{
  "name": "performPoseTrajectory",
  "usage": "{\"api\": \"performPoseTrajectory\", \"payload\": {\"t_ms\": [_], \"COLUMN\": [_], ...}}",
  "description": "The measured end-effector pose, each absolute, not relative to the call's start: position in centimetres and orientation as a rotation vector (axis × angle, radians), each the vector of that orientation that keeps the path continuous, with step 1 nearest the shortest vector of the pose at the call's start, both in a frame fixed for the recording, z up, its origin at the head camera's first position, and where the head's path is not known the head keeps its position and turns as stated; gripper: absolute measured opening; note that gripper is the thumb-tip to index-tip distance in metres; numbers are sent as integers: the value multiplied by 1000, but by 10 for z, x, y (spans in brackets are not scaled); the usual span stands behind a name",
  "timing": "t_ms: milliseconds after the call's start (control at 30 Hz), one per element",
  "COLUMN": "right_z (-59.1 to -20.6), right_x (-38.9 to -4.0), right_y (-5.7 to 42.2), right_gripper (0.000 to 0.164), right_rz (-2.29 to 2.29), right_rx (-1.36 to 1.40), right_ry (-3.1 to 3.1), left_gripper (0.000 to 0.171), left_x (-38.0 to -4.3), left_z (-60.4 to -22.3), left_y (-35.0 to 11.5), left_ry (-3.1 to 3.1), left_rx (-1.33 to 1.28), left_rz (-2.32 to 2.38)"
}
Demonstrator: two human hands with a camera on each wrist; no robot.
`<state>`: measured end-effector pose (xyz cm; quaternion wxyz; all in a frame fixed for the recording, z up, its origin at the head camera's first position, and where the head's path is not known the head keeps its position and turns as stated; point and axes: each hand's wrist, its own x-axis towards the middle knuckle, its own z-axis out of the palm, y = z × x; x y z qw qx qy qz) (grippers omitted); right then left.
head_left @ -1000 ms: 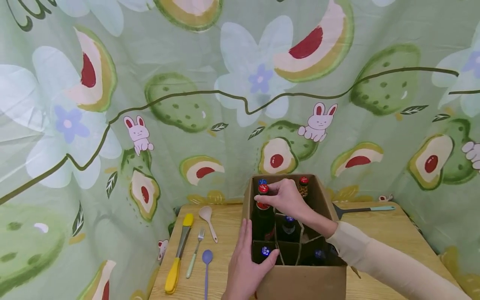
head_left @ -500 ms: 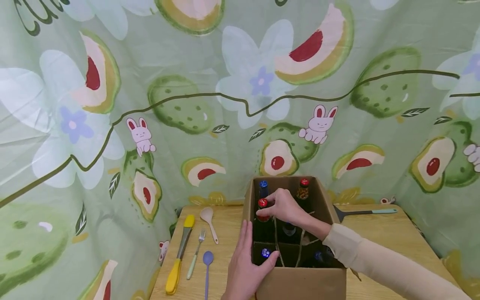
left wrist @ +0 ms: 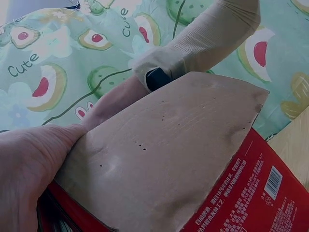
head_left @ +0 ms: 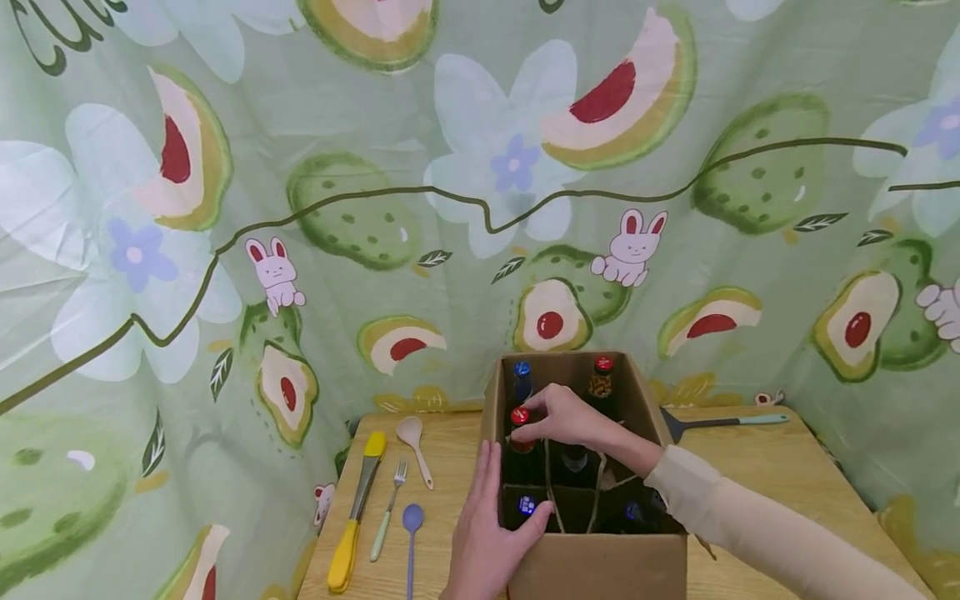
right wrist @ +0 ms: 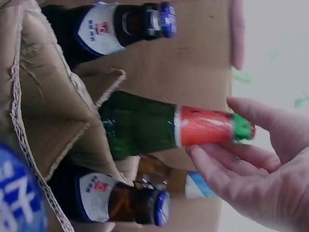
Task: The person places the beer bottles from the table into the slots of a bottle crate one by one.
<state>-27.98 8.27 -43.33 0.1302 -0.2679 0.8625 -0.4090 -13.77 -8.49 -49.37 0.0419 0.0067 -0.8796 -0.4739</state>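
Note:
A cardboard box (head_left: 596, 567) with bottle dividers stands on the wooden table. My right hand (head_left: 566, 417) pinches the neck of a green bottle (right wrist: 140, 123) with a red neck label, which stands upright in the box's left row. In the right wrist view the thumb is by the cap and the fingers lie along the neck; the bottle's lower part is hidden by the dividers. My left hand (head_left: 491, 533) holds the box's near left corner, fingers along the left wall and thumb over the front rim. A blue-capped bottle (head_left: 527, 506) is just beside that thumb.
Other bottles in the box include a blue-capped one (head_left: 522, 375) and a red-capped one (head_left: 602, 377) at the back. Left of the box lie yellow tongs (head_left: 356, 517), a fork (head_left: 388, 508), a blue spoon (head_left: 412, 533) and a pale ladle (head_left: 415, 446). A spatula (head_left: 720, 421) lies right.
My right hand has moved down and nearer with the green bottle, which now sits deeper in the box. The blue-capped bottle behind it shows more fully. My left hand has stayed on the corner.

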Motion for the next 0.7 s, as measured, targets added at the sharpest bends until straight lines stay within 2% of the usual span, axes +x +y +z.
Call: {"api": "performPoseTrajectory", "payload": {"t_ms": [167, 233, 400, 567, 700], "right_z": [-424, -419, -390, -350, -338], "right_x": [-271, -269, -276, -287, -277], "right_y": [102, 110, 131, 154, 177], "right_gripper": [45, 52, 57, 54, 56], "right_rz": [-1198, -1215, -1370, -1652, -1730], "right_rx": [-807, -826, -827, -781, -743], "right_ry": [2495, 2503, 2498, 2474, 2516], "left_gripper": [95, 87, 74, 74, 72], "left_x": [-138, -139, -141, -144, -148], "left_z": [-501, -504, -507, -504, -501], "left_y": [-94, -98, -102, -107, -118], "left_ry": [-2605, -2573, -2532, -2524, -2487], "left_rx": [-41, -68, -153, -192, -214], "left_rz": [-1522, -1571, -1680, -1738, -1737]}}
